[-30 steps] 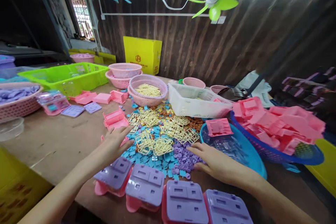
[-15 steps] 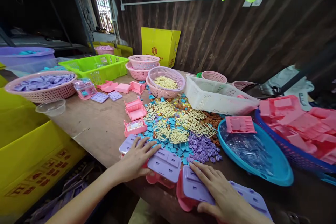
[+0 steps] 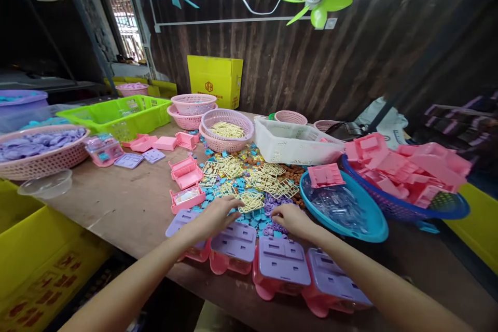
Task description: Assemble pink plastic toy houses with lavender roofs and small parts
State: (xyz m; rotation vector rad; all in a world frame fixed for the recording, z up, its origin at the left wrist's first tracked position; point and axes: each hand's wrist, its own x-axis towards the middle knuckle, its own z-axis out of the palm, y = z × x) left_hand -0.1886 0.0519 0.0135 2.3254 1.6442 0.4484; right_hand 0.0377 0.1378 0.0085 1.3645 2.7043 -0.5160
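My left hand (image 3: 220,213) reaches over the purple-lidded boxes, its fingers stretched towards the cream plastic frames (image 3: 251,201) and the small blue pieces (image 3: 235,211). The thumb stands apart from the fingers; nothing shows in the hand. At the pile of small purple round pieces (image 3: 277,202), my right hand (image 3: 293,219) has its fingers curled in, and whatever they pinch is hidden. Below both hands stand several pink toy boxes with purple lids (image 3: 284,259) in a row along the near table edge. My left forearm partly covers the leftmost lid (image 3: 182,220).
To the right lie a blue tray (image 3: 375,231) with clear parts and a dark blue basket (image 3: 453,210) of pink parts. A white basket (image 3: 280,151), lilac colander (image 3: 249,127) and green crate (image 3: 146,127) stand behind. Open pink shells (image 3: 187,171) sit left of the loose pieces.
Both hands have left the purple lids and moved forward to the loose pieces. The right hand's fingers have curled. The boxes now stand uncovered in a row, and the camera view has shifted.
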